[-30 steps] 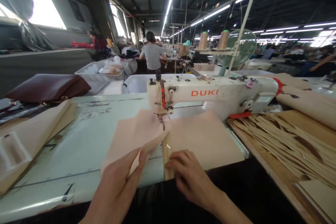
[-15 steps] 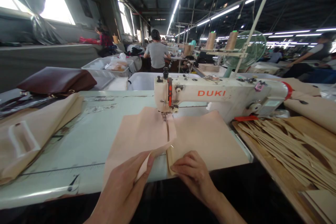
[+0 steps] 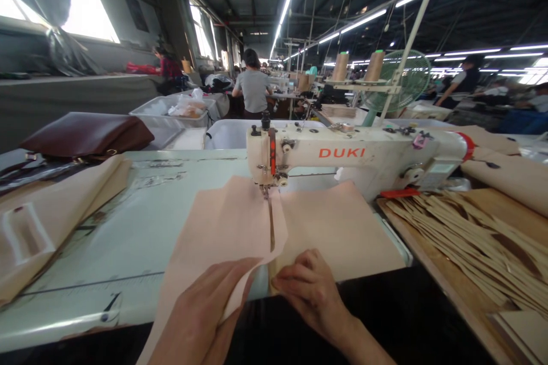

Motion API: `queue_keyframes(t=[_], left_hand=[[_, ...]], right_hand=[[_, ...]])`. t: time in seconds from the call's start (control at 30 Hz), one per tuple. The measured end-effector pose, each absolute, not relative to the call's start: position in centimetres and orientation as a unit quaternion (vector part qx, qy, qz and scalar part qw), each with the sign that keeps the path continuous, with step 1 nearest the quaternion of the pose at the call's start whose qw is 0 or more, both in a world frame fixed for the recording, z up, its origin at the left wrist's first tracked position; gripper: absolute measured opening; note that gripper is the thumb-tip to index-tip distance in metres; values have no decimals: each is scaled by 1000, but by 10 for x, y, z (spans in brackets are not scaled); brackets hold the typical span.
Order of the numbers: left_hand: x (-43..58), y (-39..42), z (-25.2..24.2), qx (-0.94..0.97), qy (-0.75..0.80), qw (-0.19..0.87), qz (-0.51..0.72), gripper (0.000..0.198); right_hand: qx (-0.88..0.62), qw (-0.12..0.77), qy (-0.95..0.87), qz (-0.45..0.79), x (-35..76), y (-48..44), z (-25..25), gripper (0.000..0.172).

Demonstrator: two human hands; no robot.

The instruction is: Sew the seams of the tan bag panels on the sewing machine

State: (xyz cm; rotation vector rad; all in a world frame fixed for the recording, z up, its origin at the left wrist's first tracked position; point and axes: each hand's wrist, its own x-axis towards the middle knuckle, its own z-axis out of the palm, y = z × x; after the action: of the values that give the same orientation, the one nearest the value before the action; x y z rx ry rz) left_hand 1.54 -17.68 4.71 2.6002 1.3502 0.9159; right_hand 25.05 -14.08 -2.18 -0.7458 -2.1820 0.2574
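Note:
A white sewing machine [image 3: 325, 151] stands on a pale green table, its presser foot [image 3: 265, 191] down at beige fabric pieces. My left hand [image 3: 214, 296] grips the near edge of the left beige fabric piece [image 3: 218, 217], which curls up between thumb and fingers. Close to the table's front edge, my right hand [image 3: 310, 285] pinches the near end of a narrow tan strip [image 3: 273, 271] beside the right beige fabric piece [image 3: 325, 225]. A dark slit [image 3: 272, 231] shows between the pieces, running toward the presser foot.
Folded beige pieces [image 3: 81, 199] and a brown leather bag [image 3: 88, 134] lie on the left. At the right, a wooden board [image 3: 411, 234] bears many tan strips [image 3: 475, 239]. Thread cones [image 3: 374, 65] and a fan stand behind the machine. A person [image 3: 252, 85] sits farther back.
My left hand has shifted slightly down and left, drawing the left fabric edge with it and covering a small metal piece seen before. My right hand has barely moved.

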Motion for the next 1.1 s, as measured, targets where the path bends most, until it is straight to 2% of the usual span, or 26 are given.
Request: queue_keyframes(t=[0.1, 0.17, 0.27, 0.43, 0.77, 0.87, 0.97, 1.03, 1.1], left_hand=[[18, -177, 34, 890, 356, -70, 277, 51], [22, -178, 22, 903, 321, -135, 250, 56], [28, -179, 7, 909, 304, -189, 214, 51], [22, -176, 0, 910, 265, -248, 202, 48], [23, -174, 1, 911, 263, -258, 185, 52], [24, -172, -2, 915, 277, -230, 183, 45], [20, -170, -8, 923, 266, -217, 173, 38], [17, -168, -11, 926, 269, -204, 166, 40], [16, -166, -16, 924, 285, -193, 164, 43]], right_hand=[[-289, 396, -869, 71, 251, -142, -28, 11], [-285, 403, -868, 50, 252, -143, -34, 23], [-286, 419, -861, 36, 252, -145, -42, 33], [-305, 418, -855, 38, 252, -148, -44, 30], [-302, 407, -861, 47, 252, -149, -41, 19], [-300, 395, -866, 61, 255, -153, -29, 16], [-321, 402, -850, 111, 259, -155, -10, 22], [-371, 416, -819, 134, 258, -149, 3, 26], [-411, 391, -813, 128, 253, -138, 10, 29]])
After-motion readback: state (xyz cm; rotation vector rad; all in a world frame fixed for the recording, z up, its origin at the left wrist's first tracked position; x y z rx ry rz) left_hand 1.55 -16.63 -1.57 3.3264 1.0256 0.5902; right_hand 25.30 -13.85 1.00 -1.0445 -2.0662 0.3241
